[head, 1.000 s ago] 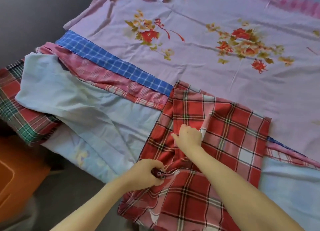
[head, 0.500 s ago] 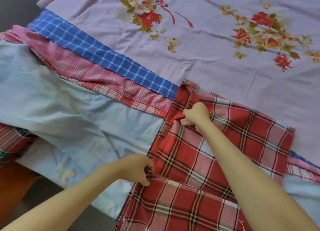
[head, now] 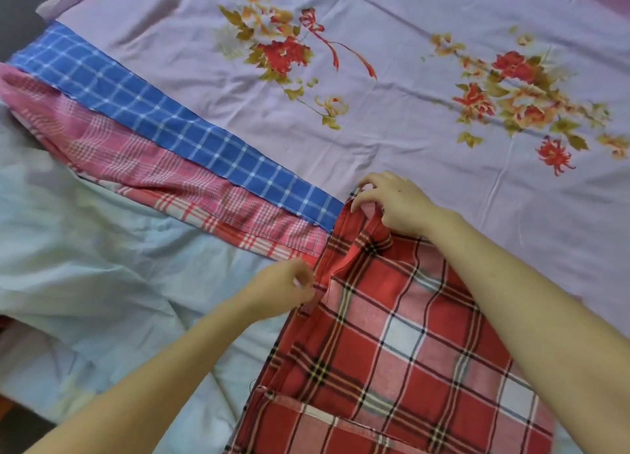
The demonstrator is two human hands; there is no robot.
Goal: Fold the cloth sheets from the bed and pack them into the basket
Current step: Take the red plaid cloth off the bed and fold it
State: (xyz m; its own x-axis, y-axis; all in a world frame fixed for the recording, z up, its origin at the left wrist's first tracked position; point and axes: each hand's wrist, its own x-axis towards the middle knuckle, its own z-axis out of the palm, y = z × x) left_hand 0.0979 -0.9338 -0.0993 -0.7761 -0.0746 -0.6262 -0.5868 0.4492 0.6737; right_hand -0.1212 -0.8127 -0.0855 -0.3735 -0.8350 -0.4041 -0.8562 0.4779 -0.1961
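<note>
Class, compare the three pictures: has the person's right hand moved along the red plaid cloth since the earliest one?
Yes. The right hand has travelled up the red plaid cloth to its far corner, beside the end of the blue checked strip.

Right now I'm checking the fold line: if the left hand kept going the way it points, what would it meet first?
Probably only the red plaid cloth sheet itself: the left hand already pinches its left edge and points rightward across it.
</note>
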